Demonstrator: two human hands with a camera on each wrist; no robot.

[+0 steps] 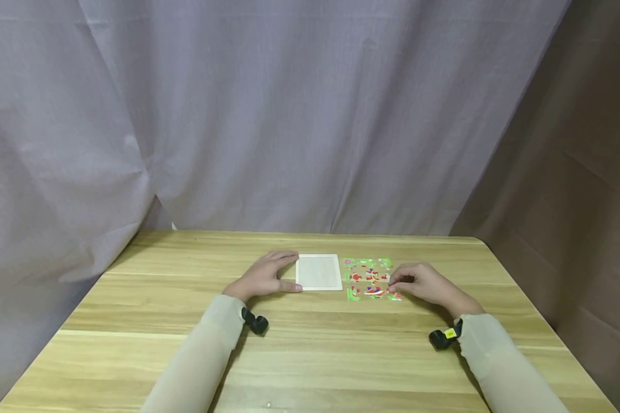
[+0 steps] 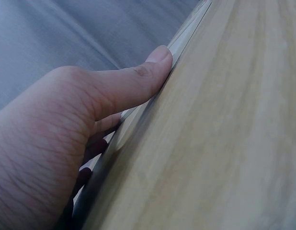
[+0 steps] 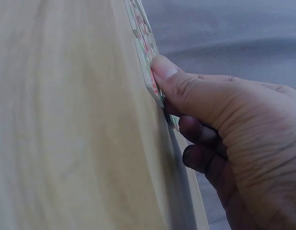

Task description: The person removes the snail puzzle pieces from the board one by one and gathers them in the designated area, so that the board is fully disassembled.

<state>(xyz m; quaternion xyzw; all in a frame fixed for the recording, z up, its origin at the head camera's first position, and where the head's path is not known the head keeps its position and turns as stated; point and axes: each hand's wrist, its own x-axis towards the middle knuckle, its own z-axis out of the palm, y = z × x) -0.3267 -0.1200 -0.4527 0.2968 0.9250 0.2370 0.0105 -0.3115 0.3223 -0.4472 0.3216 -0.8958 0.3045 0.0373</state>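
Note:
A square puzzle board (image 1: 318,272) with a pale raised rim lies flat on the wooden table. At its left side is my left hand (image 1: 266,275), thumb on the lower left corner and forefinger at the upper left corner; the left wrist view shows the thumb (image 2: 133,84) along the edge. Right of the board, several colourful flat puzzle pieces (image 1: 359,277) lie in a loose square with gaps. My right hand (image 1: 425,282) pinches a piece at their right side. In the right wrist view, its thumb presses on the printed face of this puzzle piece (image 3: 147,72); the forefinger is partly hidden.
The wooden table (image 1: 310,355) reaches toward me. Behind it hangs a grey curtain (image 1: 299,115), with a darker brown one (image 1: 573,201) at the right. Each wrist wears a small black camera.

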